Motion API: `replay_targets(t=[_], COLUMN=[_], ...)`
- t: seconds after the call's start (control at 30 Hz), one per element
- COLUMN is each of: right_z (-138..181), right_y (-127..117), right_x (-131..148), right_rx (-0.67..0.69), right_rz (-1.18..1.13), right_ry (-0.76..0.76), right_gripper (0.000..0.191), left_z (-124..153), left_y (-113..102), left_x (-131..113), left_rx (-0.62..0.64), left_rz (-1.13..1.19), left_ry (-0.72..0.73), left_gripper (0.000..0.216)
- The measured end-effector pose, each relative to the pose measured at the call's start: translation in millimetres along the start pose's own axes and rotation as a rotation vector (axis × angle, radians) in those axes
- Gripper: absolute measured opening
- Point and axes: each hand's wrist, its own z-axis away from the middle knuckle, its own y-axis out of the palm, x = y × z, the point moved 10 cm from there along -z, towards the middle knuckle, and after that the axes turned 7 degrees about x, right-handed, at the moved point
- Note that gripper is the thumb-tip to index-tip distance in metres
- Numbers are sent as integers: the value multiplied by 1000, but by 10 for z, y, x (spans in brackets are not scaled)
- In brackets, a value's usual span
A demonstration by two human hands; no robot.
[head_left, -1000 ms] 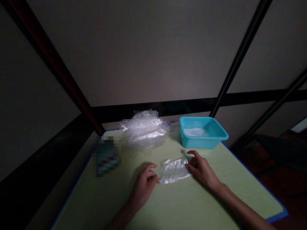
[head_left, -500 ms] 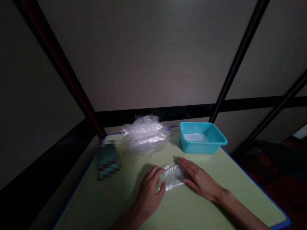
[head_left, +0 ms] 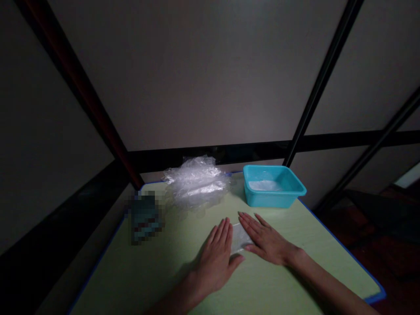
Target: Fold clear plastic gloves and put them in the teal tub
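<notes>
My left hand (head_left: pixel 217 258) and my right hand (head_left: pixel 266 239) lie flat side by side on a small clear plastic piece (head_left: pixel 239 238) on the pale green table (head_left: pixel 151 271). Fingers of both hands are stretched out and pressed down on it. Only a narrow strip of the plastic shows between the hands; the remainder is hidden under the palms.
A heap of crumpled clear plastic (head_left: pixel 196 183) sits at the table's far edge. To its right stands a turquoise tub (head_left: pixel 274 197) with something pale inside. A blurred dark object (head_left: pixel 145 217) is at the far left. Black rails run behind the table.
The plastic piece, first held stretched at its two ends, was folded inward as both hands came together. Now both palms lie flat on it.
</notes>
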Motion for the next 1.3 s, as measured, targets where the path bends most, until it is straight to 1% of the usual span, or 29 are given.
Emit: replay_targets(t=[0.07, 0.17, 0.27, 0.37, 0.43, 0.5, 0.57, 0.6, 0.67, 0.73, 0.77, 0.83, 0.9, 0.93, 1.03, 1.1, 1.2, 1.23, 1.3], right_z=[-2, -4, 29, 128, 215, 301, 377, 407, 447, 462, 463, 455, 438, 429, 400, 359, 280, 253, 177], right_y=[4, -29, -168, -299, -302, -270, -282, -314, -377, -394, -375, -307, -239, -222, -267, -299, -296, -304, -338], right_x=[-18, -50, -114, -198, -204, -118, 33, 115, 273, 409, 463, 535, 568, 580, 593, 542, 342, 269, 143], right_rx=[-6, -11, -67, -117, -81, -2, 54, 57, 35, -8, -28, -63, -89, -100, -132, -89, 4, 4, -38], right_rz=[-20, -90, -234, -399, -518, -609, -587, -512, -276, -24, 72, 186, 213, 205, 114, -25, -291, -369, -502], right_ry=[5, 15, 62, 151, 196, 192, 141, 107, 36, -35, -71, -139, -191, -213, -245, -210, -45, 8, 74], right_gripper=[67, 64, 60, 53, 48, 45, 43, 41, 33, 18, 14, 17, 19, 19, 17, 16, 14, 13, 12], left_z=[87, 187, 218, 161, 87, 11, -26, -20, 38, 141, 202, 299, 349, 357, 352, 342, 308, 290, 238], left_y=[-16, -27, -76, -157, -228, -311, -394, -428, -461, -432, -416, -354, -321, -317, -320, -306, -252, -221, -140], left_x=[85, 162, 224, 313, 404, 529, 621, 619, 481, 198, 57, -178, -284, -292, -219, -150, 26, 99, 231], left_rx=[7, 48, 61, 37, -2, -55, -111, -135, -159, -136, -125, -70, -42, -38, -50, -59, -92, -106, -128], left_rz=[-6, 11, 38, 39, 15, -25, -56, -60, -42, 4, 33, 93, 144, 171, 271, 349, 489, 552, 722], left_ry=[6, 59, 95, 108, 106, 59, -11, -31, -1, 110, 157, 228, 233, 217, 156, 119, -16, -76, -175], left_gripper=[65, 66, 69, 68, 65, 59, 52, 48, 41, 34, 31, 28, 28, 29, 36, 42, 45, 43, 39])
